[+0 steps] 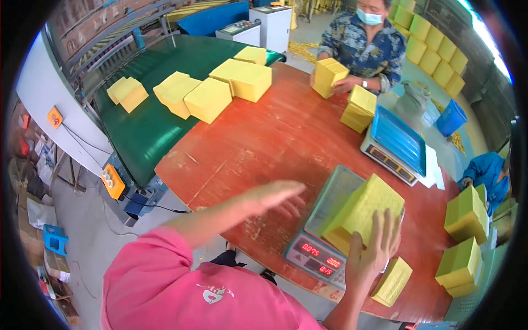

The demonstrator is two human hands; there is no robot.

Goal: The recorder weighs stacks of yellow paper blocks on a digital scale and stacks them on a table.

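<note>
A thick block of yellow paper sheets (366, 206) sits at a slant on a digital scale (319, 250) with a lit red display. My right hand (374, 245) is at the block's near right side, its fingers stretched out and the thumb apart; whether it presses on the paper I cannot tell. Over the red tabletop (236, 132), left of the scale, my left hand (278, 198) hovers with straight fingers and holds nothing. A thin yellow paper bundle (392, 281) lies on the table just right of my right wrist.
Several yellow blocks (209, 100) stand along the green conveyor belt (148, 132) and table edge. Across the table a masked person (363, 44) holds a yellow block (329, 77). A second scale with a blue tray (399, 140) stands far right; more blocks (466, 214) are nearer.
</note>
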